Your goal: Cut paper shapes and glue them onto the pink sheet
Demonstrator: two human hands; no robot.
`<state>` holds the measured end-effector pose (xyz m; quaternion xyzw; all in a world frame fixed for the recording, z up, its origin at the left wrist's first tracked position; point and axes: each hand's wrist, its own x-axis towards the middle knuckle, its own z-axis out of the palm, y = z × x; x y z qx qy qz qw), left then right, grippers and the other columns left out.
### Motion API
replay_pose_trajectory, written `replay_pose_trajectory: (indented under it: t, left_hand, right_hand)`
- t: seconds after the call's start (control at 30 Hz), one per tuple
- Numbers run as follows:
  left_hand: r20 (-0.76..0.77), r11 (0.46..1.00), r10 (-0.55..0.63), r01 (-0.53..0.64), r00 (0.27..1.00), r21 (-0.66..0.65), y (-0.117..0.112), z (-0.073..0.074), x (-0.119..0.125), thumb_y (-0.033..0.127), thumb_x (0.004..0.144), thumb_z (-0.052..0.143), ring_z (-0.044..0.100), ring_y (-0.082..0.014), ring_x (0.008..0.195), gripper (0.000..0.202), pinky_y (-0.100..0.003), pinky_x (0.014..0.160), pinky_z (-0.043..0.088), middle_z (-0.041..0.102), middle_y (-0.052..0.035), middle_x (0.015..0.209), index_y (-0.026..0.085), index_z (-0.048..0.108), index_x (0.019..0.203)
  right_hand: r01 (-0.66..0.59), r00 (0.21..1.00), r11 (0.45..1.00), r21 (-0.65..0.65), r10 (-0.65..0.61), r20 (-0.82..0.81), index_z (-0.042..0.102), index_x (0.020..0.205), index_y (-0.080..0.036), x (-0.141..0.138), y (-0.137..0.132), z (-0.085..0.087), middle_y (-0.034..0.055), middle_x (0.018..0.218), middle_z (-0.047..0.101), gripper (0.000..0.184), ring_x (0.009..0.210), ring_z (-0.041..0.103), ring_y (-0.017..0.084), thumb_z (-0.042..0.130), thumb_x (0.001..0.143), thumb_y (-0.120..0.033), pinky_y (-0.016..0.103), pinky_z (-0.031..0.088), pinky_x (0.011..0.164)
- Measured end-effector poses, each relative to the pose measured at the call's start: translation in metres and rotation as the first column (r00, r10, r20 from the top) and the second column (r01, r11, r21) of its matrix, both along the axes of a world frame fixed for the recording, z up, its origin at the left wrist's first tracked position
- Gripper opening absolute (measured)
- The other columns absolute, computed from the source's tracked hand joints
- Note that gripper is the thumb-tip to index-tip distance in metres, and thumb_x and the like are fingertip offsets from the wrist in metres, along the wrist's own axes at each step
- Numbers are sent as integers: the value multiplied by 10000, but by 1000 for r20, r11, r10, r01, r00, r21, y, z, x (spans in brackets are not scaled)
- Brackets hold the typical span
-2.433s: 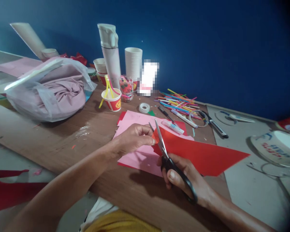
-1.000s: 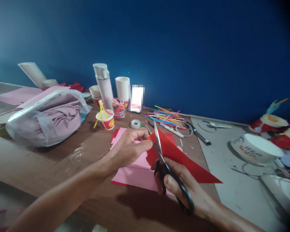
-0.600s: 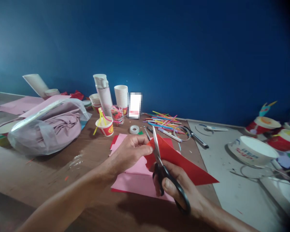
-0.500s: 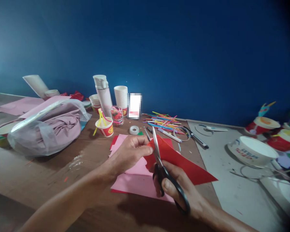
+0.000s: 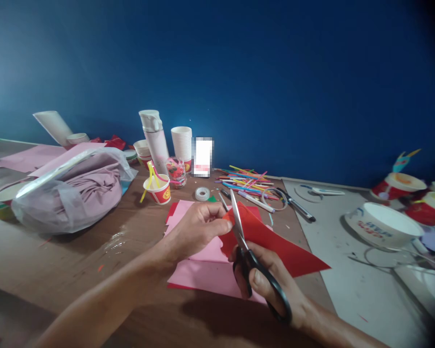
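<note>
My left hand point(image 5: 199, 227) pinches the left edge of a sheet of red paper point(image 5: 275, 241) between thumb and fingers. In my right hand point(image 5: 275, 280) is a pair of scissors point(image 5: 239, 227) with black handles, gripped through the loops. Its blades stand slightly apart and point away from me, with the red paper between them close to my left fingertips. Beneath both hands, pink paper sheets point(image 5: 206, 278) lie on the brown table, with some red showing at their edges. The fingers of my right hand are partly hidden by the handles.
Behind the hands lie a tape roll point(image 5: 202, 194), colourful sticks point(image 5: 244, 181) and a utility knife point(image 5: 300, 208). A paper cup point(image 5: 157, 189), a flask point(image 5: 155, 145) and stacked cups point(image 5: 181, 142) stand left of them. A plastic bag point(image 5: 76, 198) is at left, a white bowl point(image 5: 384, 224) at right.
The scissors and my right hand have shifted slightly to the right, and their blades still straddle the red paper. My left hand keeps its pinch, nearly in place.
</note>
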<state>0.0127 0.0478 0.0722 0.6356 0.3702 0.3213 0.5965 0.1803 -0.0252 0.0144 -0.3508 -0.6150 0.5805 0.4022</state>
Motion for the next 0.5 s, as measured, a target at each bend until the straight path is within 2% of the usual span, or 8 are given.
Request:
replay_pose_trajectory:
  t: [0.3, 0.5]
  left_hand:
    - [17, 999, -5, 6, 1000, -42, 0, -4, -1, 185, 679, 550, 478, -106, 634, 150, -236, 616, 367, 511, 15, 655, 149, 466, 561]
    - [-15, 1000, 23, -23, 1000, -9, -2, -4, -1, 193, 700, 542, 513, -126, 688, 105, -253, 674, 389, 560, -5, 705, 143, 532, 608]
  right_hand:
    - [-6, 1000, 999, -41, 6, -3, 483, 974, -142, -1, 0, -6, -7, 627, 480, 423, 537, 449, 108, 470, 812, -532, 230, 359, 511]
    - [2, 1000, 1000, -21, -2, 27, 496, 987, -146, 0, 1, -6, -3, 642, 492, 439, 564, 451, 115, 480, 801, -543, 235, 378, 542]
